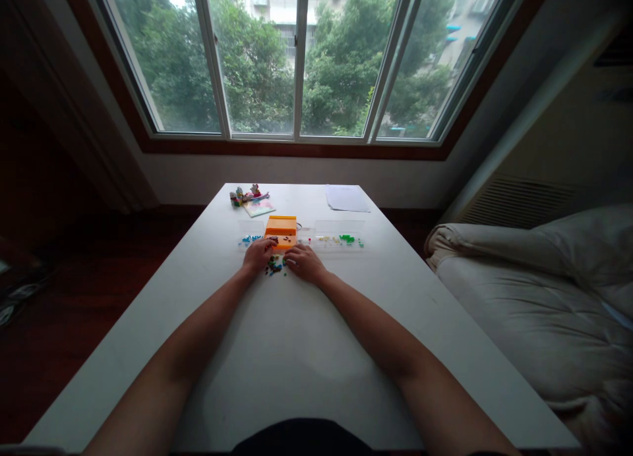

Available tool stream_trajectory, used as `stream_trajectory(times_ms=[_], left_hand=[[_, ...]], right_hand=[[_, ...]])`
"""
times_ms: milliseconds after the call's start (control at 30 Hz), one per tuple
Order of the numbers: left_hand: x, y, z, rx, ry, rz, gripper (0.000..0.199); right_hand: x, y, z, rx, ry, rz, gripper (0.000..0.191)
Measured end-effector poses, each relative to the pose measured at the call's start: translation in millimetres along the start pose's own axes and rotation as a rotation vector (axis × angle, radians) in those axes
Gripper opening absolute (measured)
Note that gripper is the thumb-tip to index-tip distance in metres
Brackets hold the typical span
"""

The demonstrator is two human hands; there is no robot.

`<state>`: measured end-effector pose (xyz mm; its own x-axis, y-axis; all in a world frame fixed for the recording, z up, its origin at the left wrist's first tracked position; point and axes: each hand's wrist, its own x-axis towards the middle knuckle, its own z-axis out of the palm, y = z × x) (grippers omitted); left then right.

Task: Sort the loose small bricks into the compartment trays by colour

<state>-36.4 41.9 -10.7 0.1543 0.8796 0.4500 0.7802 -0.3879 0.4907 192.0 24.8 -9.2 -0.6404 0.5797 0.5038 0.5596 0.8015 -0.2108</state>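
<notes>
My left hand (259,253) rests at the near left corner of an open orange box (281,227), its fingers bent together over the edge. My right hand (305,263) lies just right of a small pile of mixed coloured pieces (273,266), fingers curled by the box's near edge. Anything between either hand's fingertips is too small to make out. Several dark bits sit in the orange box. Left of it, a clear tray holds blue pieces (252,239); to its right, another clear tray (329,245) holds pale pieces and green pieces (347,238).
Small figures (239,196) and a coloured card (259,207) lie at the table's far left. White paper sheets (346,198) are at the far right. Beyond the white table (297,350) is a window; a covered sofa (514,278) stands to the right.
</notes>
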Motion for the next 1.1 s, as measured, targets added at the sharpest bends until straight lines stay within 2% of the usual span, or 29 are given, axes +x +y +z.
stream_trajectory(times_ms=[267,567,900,1000,1100], left_hand=[[-1.3,4.1,-1.0,-0.006,-0.002,0.005,0.027],[-1.3,7.4,-4.1,0.006,-0.029,-0.008,0.026],[-1.1,3.2,-1.9,0.025,-0.038,0.000,0.024],[-1.2,3.5,-2.3,0.031,-0.049,-0.011,0.024],[-1.5,6.0,-3.8,0.028,-0.059,-0.010,0.025]], right_hand=[[-2.3,4.1,7.9,0.003,-0.039,0.017,0.025],[-2.2,8.2,12.6,-0.017,-0.056,0.066,0.027],[-1.3,2.1,7.1,-0.021,-0.066,0.088,0.033],[-0.4,1.8,2.3,-0.015,-0.026,0.095,0.031],[-0.4,6.2,-7.5,-0.008,0.121,0.168,0.033]])
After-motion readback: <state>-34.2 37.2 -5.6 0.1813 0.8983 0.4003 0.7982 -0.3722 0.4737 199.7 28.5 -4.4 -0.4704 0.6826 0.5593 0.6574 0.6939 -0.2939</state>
